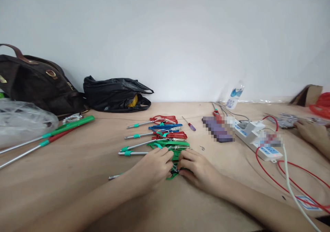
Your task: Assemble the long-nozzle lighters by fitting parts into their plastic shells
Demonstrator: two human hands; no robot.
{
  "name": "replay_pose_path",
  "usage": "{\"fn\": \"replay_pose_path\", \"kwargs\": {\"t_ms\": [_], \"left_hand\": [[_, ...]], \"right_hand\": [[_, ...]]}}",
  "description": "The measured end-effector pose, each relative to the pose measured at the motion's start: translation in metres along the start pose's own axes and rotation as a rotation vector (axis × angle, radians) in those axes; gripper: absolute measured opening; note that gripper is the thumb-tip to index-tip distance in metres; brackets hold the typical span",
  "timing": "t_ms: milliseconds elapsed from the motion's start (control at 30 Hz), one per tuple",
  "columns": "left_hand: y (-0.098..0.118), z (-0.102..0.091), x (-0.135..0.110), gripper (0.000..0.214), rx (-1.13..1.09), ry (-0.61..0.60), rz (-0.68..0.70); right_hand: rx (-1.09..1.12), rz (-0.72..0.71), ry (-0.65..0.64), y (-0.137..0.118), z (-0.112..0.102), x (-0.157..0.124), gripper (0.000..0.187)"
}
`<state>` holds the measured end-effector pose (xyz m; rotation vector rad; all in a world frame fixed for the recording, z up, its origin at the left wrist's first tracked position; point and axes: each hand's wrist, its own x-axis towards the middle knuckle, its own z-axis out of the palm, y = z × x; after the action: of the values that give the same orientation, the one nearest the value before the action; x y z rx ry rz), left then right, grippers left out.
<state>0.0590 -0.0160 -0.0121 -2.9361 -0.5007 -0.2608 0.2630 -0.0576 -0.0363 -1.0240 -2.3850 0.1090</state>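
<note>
My left hand [157,163] and my right hand [197,168] are closed, fingertips facing each other over a green plastic handle [171,177]. Thin white wires and a small dark part show between the fingers, which hide most of the handle. A thin metal tube [113,177] sticks out to the left of my left wrist. Just beyond my hands lie several similar open handles in a column: green [184,144], red [180,135] and blue [154,128]. Most have a silver tube with a turquoise collar, a small clear cylinder and thin wires.
A screwdriver [192,126] and small loose screws [202,148] lie to the right. Beyond are a purple box [219,130], a white power strip [268,153], cables and a bottle [235,96]. Bags [113,94] stand back left. Another person's hand [311,130] rests at far right.
</note>
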Motion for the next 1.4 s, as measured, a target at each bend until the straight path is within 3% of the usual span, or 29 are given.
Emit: {"fn": "replay_pose_path", "kwargs": {"t_ms": [767, 967, 1100, 1400], "left_hand": [[-0.006, 0.017, -0.01, 0.011, -0.151, 0.234, -0.038], [-0.017, -0.002, -0.012, 0.011, -0.247, 0.166, -0.071], [-0.034, -0.015, -0.016, 0.017, -0.297, 0.03, -0.105], [-0.047, -0.003, -0.018, 0.025, -0.26, -0.025, -0.101]], "right_hand": [[0.032, 0.031, 0.011, -0.003, -0.001, 0.0, 0.008], [0.039, 0.045, 0.038, -0.004, 0.0, 0.0, 0.01], [0.061, 0.062, 0.028, -0.005, -0.002, 0.0, 0.012], [0.097, 0.101, 0.022, -0.005, -0.002, -0.001, 0.012]]}}
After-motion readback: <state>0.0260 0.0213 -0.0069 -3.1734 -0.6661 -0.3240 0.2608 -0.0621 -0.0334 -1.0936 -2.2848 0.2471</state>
